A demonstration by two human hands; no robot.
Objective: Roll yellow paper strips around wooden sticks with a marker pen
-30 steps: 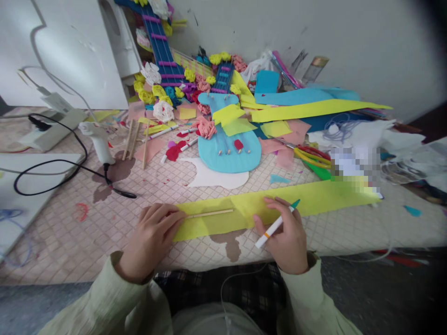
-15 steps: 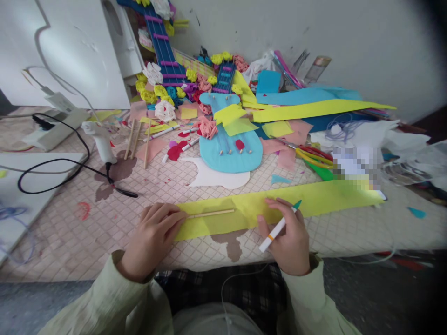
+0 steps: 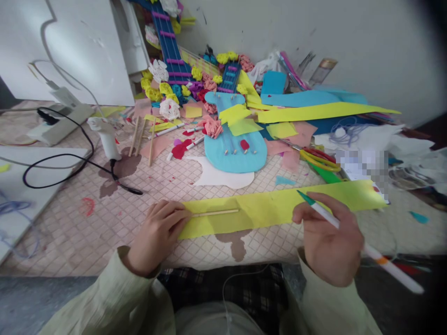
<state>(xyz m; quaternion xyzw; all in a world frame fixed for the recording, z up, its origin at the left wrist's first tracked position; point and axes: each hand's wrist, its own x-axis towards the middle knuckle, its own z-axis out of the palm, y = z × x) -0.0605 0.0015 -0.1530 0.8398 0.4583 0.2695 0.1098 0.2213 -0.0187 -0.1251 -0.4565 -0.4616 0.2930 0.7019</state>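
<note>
A long yellow paper strip [image 3: 265, 209] lies along the front of the table. On its left part rests a thin wooden stick [image 3: 218, 212], roughly in line with the strip. My left hand [image 3: 159, 237] is closed on the stick's left end, pressing at the strip's left edge; the fingertips partly hide that end. Above the strip's right part, my right hand [image 3: 331, 242] is turned palm-up and grips a white marker [image 3: 393, 270] with an orange band. The marker's green end points up and left, its white end down and right past the hand.
Behind the strip lies a light-blue guitar-shaped cutout [image 3: 233, 156] on white paper. Scissors [image 3: 317, 160] with red and yellow handles lie at right. A glue gun [image 3: 106, 139], its black cord and several loose sticks [image 3: 151, 144] are at left. Paper crafts crowd the wall.
My right hand has moved right, off the strip's middle, and turned over with the marker, whose green end now points up-left. My left hand has stayed on the stick. The view has shifted slightly.
</note>
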